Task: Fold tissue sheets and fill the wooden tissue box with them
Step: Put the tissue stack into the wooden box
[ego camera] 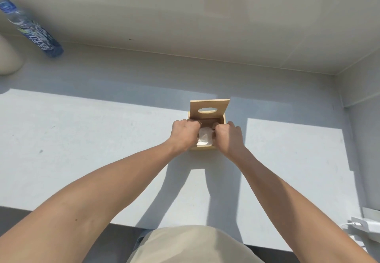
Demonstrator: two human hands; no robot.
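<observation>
Here, a small square wooden tissue box [205,147] of pale, smooth plywood stands on a matte white tabletop [102,139], partly in hard sunlight. Its flat lid [209,109], pierced by an oval dispensing slot, is tipped up at the far side, leaving the top open. Inside the box lies a white, soft, slightly crumpled tissue stack [204,137], visible between the two hands.

The left hand [185,134] is curled, knuckles up, over the box's left wall, its fingertips down inside against the tissue. The right hand [229,136] is curled likewise over the right wall. Whether either hand pinches the tissue or only presses on it cannot be told, since the fingertips are hidden within the box.

Far left, near the wall, stands a clear plastic bottle [33,29] with a blue cap and a blue-white label; its printed characters are not legible. At the lower right edge sits a white charger [364,224] with its cable.
</observation>
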